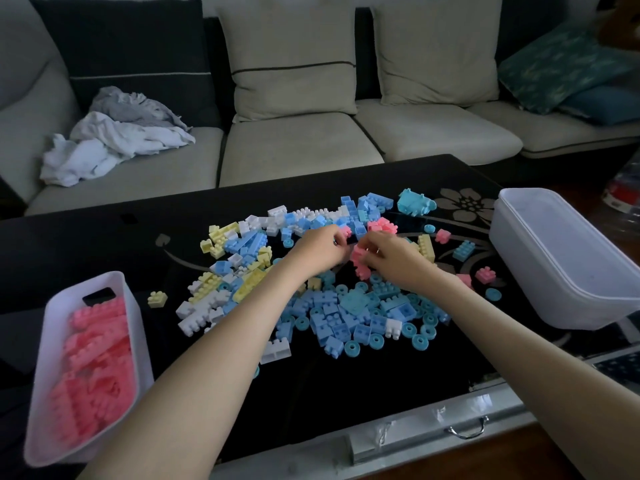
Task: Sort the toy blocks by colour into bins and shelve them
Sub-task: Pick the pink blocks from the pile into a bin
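Pink blocks (360, 255) are pinched in the right hand (393, 259) grip, mid-worktop (104, 244). Left hand (320, 249) grip is curled; what it holds cannot be told.

on the coffee table (86, 244) before me lies the block pile (332, 313); the left bin (140, 341), holding blocks (93, 358), and the right bin (540, 271) flank it; the sofa (298, 147) stands behind.

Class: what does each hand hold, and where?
The right hand pinches a pink plastic toy block by its right side; the left hand's grip cannot be told.
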Tool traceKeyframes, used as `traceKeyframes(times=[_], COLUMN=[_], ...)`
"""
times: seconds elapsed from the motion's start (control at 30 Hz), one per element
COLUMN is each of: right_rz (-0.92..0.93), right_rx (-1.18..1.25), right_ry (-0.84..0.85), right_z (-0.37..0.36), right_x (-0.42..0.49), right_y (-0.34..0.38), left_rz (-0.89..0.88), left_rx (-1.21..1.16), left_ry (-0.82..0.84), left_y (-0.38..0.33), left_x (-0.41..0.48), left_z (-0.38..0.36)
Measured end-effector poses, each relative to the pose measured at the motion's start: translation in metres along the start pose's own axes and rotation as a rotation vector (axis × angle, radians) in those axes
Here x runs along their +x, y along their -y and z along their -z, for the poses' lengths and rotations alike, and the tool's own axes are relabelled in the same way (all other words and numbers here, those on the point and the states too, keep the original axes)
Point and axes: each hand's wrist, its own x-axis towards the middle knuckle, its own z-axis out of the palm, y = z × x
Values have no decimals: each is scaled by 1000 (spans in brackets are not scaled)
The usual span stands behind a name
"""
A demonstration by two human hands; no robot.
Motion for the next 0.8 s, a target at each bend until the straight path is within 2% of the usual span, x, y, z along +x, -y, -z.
traceKeyframes(times=[0.13, 0.23, 0.33, 0.43, 0.53, 0.6, 0.73, 0.8], right_rz=[95, 133, 104, 32, 66, 125, 301, 376], right_rx=[-198, -340, -335, -200, -45, 68, 159, 167], right_ry=[126, 174, 170, 89, 19, 12, 136, 210], right_z=[-14, -17, -17, -13, -10, -15, -47, -64], right_x=[4, 6, 9, 13, 14, 12, 4, -2], right_y=[3, 8, 13, 29, 71, 113, 199, 233], left_rz=[108, 250, 438, 522, 545, 516, 447, 434], left_rx=[-252, -670, -975, -1065, -1004, -866, -273, -63], left_ry=[-142, -143, -85, -64, -122, -179, -346, -398], left_y=[15, 17, 17, 22, 26, 35, 84, 114], left_x=[0, -2, -15, -33, -57, -76, -126, -158], left_z=[6, 16, 35, 51, 68, 83, 122, 139])
